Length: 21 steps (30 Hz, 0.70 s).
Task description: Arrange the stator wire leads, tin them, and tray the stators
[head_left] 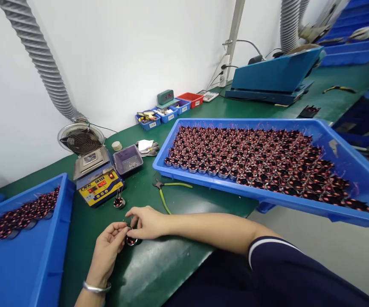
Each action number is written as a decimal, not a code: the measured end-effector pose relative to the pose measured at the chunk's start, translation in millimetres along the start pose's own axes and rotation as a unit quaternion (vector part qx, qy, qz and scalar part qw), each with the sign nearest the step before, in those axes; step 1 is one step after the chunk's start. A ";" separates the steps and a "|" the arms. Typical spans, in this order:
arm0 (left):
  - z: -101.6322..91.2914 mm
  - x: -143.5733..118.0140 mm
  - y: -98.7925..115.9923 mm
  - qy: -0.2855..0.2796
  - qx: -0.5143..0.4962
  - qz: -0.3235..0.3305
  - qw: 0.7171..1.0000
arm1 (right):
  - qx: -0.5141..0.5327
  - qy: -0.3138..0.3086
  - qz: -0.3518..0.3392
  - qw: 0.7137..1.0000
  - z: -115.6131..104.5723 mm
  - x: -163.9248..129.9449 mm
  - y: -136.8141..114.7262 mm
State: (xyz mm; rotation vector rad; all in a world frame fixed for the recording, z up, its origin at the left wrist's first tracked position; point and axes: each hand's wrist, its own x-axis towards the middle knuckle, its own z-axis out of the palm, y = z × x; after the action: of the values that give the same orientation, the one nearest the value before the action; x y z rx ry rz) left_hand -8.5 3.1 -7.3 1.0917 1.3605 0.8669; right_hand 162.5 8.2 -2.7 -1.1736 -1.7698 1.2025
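Note:
My left hand (107,249) and my right hand (147,222) meet over the green bench, both pinching a small round coil part (131,241) with thin wire leads. The part rests on or just above the mat between my fingertips. A second coil part (119,202) stands alone just beyond my hands, in front of the solder pot. Green-handled cutters (167,192) lie to the right of it, near my right hand.
A large blue tray (360,179) full of coil parts sits at right, overhanging the bench edge. Another blue tray (48,256) with parts is at left. A yellow-faced solder pot (99,185), a grey box (128,160), a fume hose and small bins stand behind.

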 end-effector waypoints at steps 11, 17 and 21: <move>4.5 -4.5 5.6 -0.020 -0.031 -0.028 0.999 | 0.061 0.005 0.001 0.998 14.8 -1.1 13.0; 3.1 -6.3 10.8 -0.029 -0.045 -0.051 0.997 | 0.085 -0.023 -0.039 0.995 16.5 -5.8 8.7; -3.7 0.1 7.6 -0.041 -0.065 -0.053 0.996 | 0.006 0.002 -0.077 0.997 20.6 -3.2 8.4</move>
State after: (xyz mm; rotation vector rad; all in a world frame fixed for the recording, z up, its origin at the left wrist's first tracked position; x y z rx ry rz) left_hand -11.2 5.7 0.2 0.9369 1.2649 0.8115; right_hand 147.8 0.0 -17.7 -1.0108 -1.8125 1.1183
